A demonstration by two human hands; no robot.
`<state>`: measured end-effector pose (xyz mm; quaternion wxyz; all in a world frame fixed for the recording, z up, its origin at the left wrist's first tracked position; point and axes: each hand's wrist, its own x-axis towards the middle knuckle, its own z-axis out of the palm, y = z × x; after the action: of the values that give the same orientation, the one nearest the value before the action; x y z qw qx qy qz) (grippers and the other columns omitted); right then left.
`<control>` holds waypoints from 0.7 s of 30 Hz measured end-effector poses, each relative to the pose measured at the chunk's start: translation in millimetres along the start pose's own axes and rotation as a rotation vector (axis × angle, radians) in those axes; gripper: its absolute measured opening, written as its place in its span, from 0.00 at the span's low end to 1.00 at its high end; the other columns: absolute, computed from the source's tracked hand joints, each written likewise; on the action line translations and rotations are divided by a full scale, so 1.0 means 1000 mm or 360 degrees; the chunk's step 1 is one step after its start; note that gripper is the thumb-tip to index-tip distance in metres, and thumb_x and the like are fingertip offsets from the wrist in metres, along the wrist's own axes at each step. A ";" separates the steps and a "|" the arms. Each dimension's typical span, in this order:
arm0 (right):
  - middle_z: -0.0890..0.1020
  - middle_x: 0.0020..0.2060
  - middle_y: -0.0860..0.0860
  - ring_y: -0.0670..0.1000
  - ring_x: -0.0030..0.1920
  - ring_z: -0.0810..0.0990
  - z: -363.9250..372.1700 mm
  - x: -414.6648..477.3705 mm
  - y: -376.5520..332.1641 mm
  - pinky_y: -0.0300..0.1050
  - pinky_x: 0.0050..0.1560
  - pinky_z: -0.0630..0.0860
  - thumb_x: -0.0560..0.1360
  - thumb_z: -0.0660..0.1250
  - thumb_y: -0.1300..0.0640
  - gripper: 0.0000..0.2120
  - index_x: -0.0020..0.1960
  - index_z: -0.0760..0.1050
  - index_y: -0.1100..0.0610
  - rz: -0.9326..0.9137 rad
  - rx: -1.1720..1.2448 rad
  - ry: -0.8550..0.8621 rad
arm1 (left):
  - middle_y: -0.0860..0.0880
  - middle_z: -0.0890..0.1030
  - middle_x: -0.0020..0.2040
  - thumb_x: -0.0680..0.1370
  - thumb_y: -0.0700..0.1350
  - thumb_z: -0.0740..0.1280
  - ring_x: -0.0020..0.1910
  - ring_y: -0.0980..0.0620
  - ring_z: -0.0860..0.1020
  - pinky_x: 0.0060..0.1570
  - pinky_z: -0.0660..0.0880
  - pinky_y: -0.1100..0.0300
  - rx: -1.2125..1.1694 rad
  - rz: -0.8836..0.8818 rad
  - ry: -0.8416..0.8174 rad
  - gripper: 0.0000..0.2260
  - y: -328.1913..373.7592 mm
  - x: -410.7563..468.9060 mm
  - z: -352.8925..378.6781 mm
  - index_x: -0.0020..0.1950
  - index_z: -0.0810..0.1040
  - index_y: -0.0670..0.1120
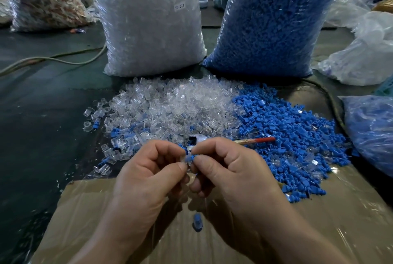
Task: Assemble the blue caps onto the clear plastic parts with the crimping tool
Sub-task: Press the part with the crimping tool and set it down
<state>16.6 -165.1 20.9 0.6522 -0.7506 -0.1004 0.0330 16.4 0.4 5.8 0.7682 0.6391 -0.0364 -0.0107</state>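
Hands meet over cardboard [340,210]: left hand [148,170] and right hand [229,170] both pinch what seems a blue cap [190,157]

One readable marking: a small white sticker [179,6] high on the front of the big bag of clear plastic parts [148,36], at its right side. Black print reads "SJ 017", tilted slightly up to the right. The last digits are a bit soft.
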 end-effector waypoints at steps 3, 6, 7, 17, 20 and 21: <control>0.83 0.32 0.52 0.49 0.32 0.83 -0.002 0.000 0.001 0.54 0.37 0.81 0.77 0.68 0.53 0.02 0.48 0.79 0.48 -0.0071 -0.0208 0.0028 | 0.43 0.81 0.35 0.65 0.47 0.76 0.32 0.49 0.79 0.30 0.77 0.61 -0.0052 -0.0026 -0.0023 0.10 0.002 0.001 0.001 0.45 0.83 0.48; 0.82 0.33 0.49 0.49 0.34 0.82 -0.003 0.000 0.001 0.53 0.38 0.80 0.78 0.68 0.53 0.01 0.48 0.78 0.48 -0.0142 -0.0329 0.0033 | 0.41 0.80 0.34 0.66 0.49 0.76 0.30 0.50 0.79 0.28 0.77 0.60 -0.0145 -0.0098 -0.0059 0.11 0.004 0.001 0.001 0.45 0.83 0.46; 0.82 0.35 0.48 0.48 0.36 0.82 -0.003 -0.001 0.001 0.52 0.39 0.79 0.78 0.67 0.53 0.01 0.48 0.78 0.47 -0.0181 -0.0396 0.0038 | 0.41 0.80 0.34 0.66 0.47 0.76 0.29 0.50 0.78 0.27 0.77 0.60 -0.0141 -0.0119 -0.0054 0.11 0.004 0.001 0.001 0.45 0.83 0.46; 0.78 0.42 0.41 0.42 0.45 0.76 0.000 -0.001 0.006 0.45 0.45 0.73 0.79 0.60 0.50 0.06 0.51 0.75 0.47 -0.0469 -0.0961 0.0168 | 0.42 0.82 0.36 0.70 0.44 0.75 0.31 0.48 0.80 0.28 0.78 0.59 0.0019 -0.0079 -0.0014 0.04 -0.002 0.002 0.005 0.44 0.83 0.49; 0.77 0.43 0.41 0.42 0.45 0.76 0.000 -0.001 0.008 0.47 0.45 0.74 0.80 0.58 0.48 0.08 0.52 0.75 0.47 -0.0503 -0.1014 0.0183 | 0.43 0.82 0.34 0.68 0.45 0.72 0.30 0.49 0.80 0.28 0.77 0.60 0.0048 -0.0060 -0.0006 0.05 -0.003 0.003 0.007 0.43 0.83 0.50; 0.77 0.43 0.41 0.42 0.45 0.76 0.000 0.000 0.009 0.47 0.45 0.74 0.79 0.57 0.48 0.08 0.52 0.74 0.47 -0.0512 -0.1019 0.0184 | 0.43 0.82 0.34 0.68 0.46 0.72 0.29 0.49 0.80 0.28 0.77 0.60 0.0067 -0.0049 -0.0011 0.05 -0.004 0.003 0.007 0.43 0.83 0.50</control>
<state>17.2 -166.6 12.3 0.3855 -0.8920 -0.1855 -0.1458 19.3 -7.7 3.3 0.7541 0.6556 -0.0295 -0.0238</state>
